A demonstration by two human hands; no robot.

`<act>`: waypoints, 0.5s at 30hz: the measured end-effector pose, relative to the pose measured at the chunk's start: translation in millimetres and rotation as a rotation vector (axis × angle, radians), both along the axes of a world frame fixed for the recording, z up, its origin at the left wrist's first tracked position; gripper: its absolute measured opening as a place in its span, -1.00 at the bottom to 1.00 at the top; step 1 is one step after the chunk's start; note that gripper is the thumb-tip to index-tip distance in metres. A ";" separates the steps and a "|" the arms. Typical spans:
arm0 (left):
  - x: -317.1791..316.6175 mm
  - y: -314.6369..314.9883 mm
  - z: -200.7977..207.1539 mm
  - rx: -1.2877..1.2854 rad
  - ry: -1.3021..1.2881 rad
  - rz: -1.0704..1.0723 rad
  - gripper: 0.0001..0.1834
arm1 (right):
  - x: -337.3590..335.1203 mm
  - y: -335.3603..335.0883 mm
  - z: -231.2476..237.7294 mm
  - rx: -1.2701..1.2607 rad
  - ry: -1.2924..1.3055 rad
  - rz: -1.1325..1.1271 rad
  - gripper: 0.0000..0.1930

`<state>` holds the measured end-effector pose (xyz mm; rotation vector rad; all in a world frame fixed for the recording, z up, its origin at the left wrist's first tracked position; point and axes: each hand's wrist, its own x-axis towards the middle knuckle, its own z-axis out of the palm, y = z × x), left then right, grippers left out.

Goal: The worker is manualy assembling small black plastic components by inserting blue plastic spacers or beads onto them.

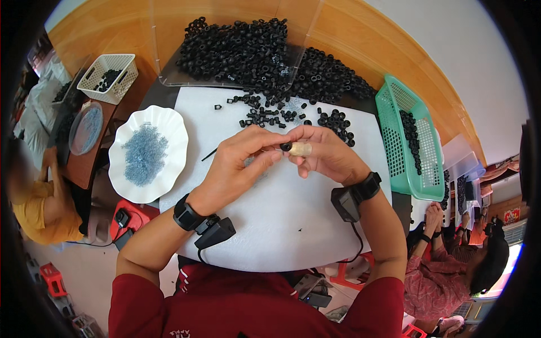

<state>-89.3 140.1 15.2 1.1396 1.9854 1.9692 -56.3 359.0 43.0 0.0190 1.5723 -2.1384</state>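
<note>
My two hands meet over the middle of the white work surface (236,225). Between the fingertips of my right hand (327,155) is a small black ring-shaped part (286,146). One finger of that hand wears a pale yellowish wrap (301,149). My left hand (239,160) is closed in a pinch, its thumb and forefinger tips right beside the black part; whatever it grips is too small to make out. A few clear bits lie under the left hand, partly hidden by it. Beyond both hands, loose black parts (262,116) are scattered on the white surface.
A large heap of black parts (236,53) spills from a clear bin at the back. On the left stands a scalloped white plate (176,127) of small clear bluish pieces; a green basket (400,163) holds black parts on the right. Other people (445,265) sit at either side.
</note>
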 end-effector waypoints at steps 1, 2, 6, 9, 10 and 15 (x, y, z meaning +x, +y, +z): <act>-1.8 -0.1 -2.5 0.013 -0.038 -0.010 -0.68 | 1.4 -4.7 -0.7 -0.017 -0.010 -0.003 -0.76; -2.6 -0.6 -3.8 0.026 -0.077 -0.021 -0.69 | 2.6 -7.4 -1.6 -0.042 -0.002 -0.017 -0.75; -1.6 1.5 -3.1 0.041 -0.092 -0.009 -0.71 | 3.5 -8.8 -0.2 0.032 0.022 -0.045 -0.75; -4.0 2.5 -8.6 0.014 -0.042 0.035 -0.74 | 4.7 -11.4 3.0 0.076 0.028 -0.079 -0.75; -4.8 3.3 -11.9 0.045 -0.037 0.041 -0.74 | 5.3 -13.0 5.3 0.129 0.023 -0.084 -0.75; -2.4 4.9 -8.3 0.037 -0.056 0.063 -0.74 | 6.4 -21.6 4.9 0.339 0.126 -0.136 -0.77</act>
